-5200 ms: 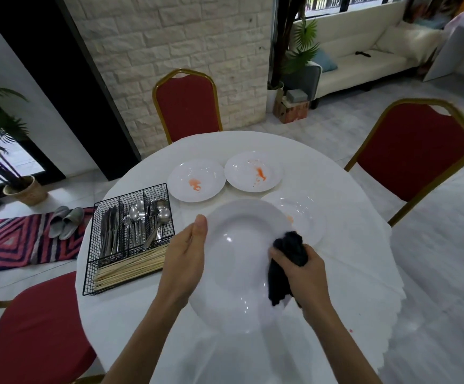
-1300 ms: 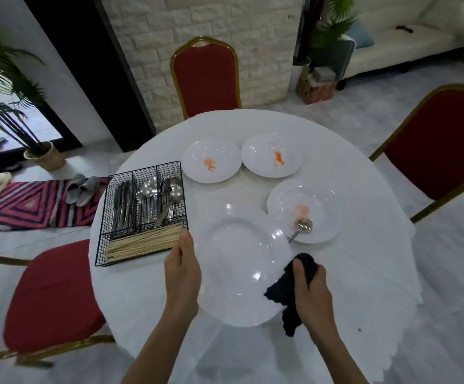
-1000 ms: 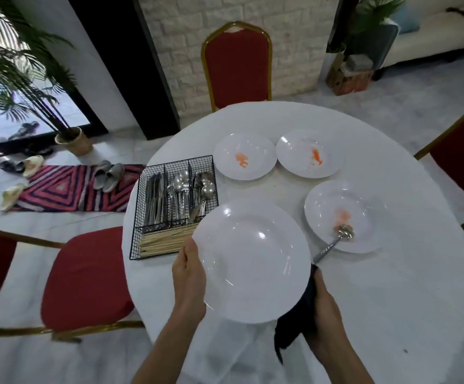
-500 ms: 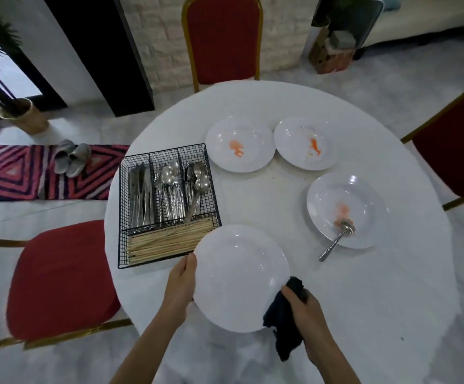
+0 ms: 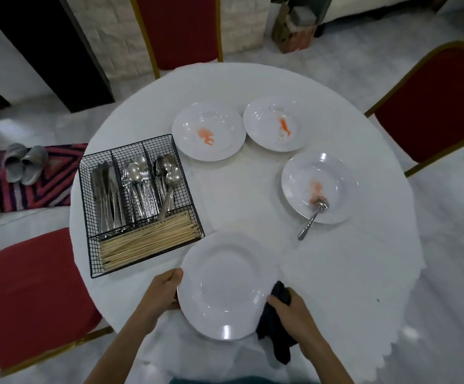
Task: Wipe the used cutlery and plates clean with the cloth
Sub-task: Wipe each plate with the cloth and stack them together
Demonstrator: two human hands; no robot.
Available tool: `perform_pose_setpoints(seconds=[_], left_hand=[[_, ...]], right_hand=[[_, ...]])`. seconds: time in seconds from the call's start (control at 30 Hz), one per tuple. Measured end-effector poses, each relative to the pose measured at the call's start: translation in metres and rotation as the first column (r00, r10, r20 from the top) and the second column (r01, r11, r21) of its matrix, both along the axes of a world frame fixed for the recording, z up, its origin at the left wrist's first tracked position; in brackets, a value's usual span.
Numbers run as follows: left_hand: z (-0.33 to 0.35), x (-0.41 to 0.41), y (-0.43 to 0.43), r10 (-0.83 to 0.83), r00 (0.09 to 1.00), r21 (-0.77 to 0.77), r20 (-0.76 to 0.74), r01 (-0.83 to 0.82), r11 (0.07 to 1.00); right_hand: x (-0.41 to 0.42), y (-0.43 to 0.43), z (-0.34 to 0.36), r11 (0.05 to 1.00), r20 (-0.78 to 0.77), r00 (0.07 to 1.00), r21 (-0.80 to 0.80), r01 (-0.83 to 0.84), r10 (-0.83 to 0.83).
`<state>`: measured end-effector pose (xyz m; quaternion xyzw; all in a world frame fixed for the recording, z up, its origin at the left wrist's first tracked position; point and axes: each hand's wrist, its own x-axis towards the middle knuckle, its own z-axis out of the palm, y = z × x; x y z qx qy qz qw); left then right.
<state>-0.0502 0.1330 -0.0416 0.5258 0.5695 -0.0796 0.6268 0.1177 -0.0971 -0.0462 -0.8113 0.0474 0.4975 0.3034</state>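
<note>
Our left hand grips the white plate by its left rim while our right hand clutches the dark cloth against its right rim, steadying it, we judge, at the near edge of the desk — clear of three sauce-stained plates, one holding a spoon.

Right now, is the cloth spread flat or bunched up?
Bunched up: the dark cloth hangs crumpled from the right hand, which grips it at the near plate's rim; it is not spread over the plate.
</note>
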Motion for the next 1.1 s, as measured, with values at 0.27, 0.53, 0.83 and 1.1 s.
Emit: perform_pose_setpoints(seconds=[0.27,0.53,0.83,1.1], left_hand=[[-0.012,-0.008,-0.012,-0.075,0.992,0.153,-0.104,0.090,0.984],[0.027,0.055,-0.022,-0.305,0.934,0.670,-0.186,0.347,0.656],[0.016,0.232,-0.105,-0.507,0.857,0.622,-0.091,0.447,0.643],[-0.026,0.314,-0.155,-0.418,0.884,0.645,-0.210,0.446,0.620]], right_hand=[[-0.006,-0.020,0.004,0.997,-0.030,1.000,0.072,0.010,-0.007],[0.034,-0.052,0.023,0.894,-0.013,0.923,0.244,0.377,-0.385],[0.125,-0.098,0.032,0.805,-0.112,0.879,0.363,0.470,-0.463],[0.192,-0.172,0.052,0.685,-0.337,0.844,0.495,0.535,-0.417]])
